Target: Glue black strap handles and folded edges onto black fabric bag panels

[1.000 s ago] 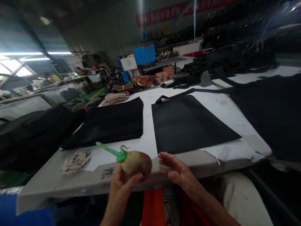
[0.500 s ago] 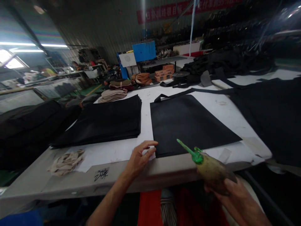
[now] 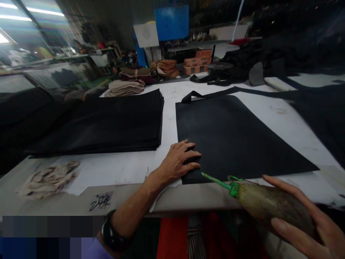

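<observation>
My left hand (image 3: 178,158) rests with spread fingers on the near left corner of a dark rectangular sheet (image 3: 226,129). In my right hand (image 3: 315,219) is a stained, yellowish-brown squeeze bottle (image 3: 269,203). Its thin green nozzle (image 3: 219,182) points left, close to the sheet's front edge and my left fingertips. Whether the nozzle touches the sheet I cannot tell. A stack of black sheets (image 3: 121,122) lies to the left on the same table (image 3: 126,171).
A crumpled beige cloth (image 3: 51,180) lies at the table's left front. Folded fabric bundles (image 3: 125,88) and orange-brown boxes (image 3: 198,63) stand at the back. Dark material (image 3: 326,111) covers the right side, and a dark strip (image 3: 258,92) runs behind the sheet.
My left hand has moved right and forward, coming down onto the sheet's corner. The bottle has swung to a flatter tilt, a little further right. The camera view has tipped downward.
</observation>
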`<state>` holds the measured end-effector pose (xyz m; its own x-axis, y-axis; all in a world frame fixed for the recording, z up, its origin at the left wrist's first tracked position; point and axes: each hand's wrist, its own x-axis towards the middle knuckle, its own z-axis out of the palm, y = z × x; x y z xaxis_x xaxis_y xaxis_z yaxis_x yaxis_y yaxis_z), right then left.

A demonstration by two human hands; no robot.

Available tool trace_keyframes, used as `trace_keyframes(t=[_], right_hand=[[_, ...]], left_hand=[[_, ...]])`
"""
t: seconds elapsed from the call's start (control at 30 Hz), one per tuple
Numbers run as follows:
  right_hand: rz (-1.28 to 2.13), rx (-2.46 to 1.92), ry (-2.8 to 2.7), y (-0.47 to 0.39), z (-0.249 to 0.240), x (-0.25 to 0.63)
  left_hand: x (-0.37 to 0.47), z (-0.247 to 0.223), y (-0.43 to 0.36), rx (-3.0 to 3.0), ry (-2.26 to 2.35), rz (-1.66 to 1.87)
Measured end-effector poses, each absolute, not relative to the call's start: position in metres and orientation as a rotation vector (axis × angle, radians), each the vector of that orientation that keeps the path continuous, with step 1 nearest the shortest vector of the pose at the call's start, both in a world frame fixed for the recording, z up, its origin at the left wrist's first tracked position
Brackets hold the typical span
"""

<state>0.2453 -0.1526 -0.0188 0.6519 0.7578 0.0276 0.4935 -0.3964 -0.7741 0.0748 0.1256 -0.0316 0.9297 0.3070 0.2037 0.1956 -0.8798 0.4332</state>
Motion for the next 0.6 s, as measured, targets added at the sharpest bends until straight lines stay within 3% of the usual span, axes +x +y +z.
trace_keyframes(t=[0.6], right_hand=[[0.553, -2.197, -1.006, -0.128, -0.004, 0.232]], left_hand=[[0.075, -0.030, 0.125, 2.685, 0.409, 0.345]])
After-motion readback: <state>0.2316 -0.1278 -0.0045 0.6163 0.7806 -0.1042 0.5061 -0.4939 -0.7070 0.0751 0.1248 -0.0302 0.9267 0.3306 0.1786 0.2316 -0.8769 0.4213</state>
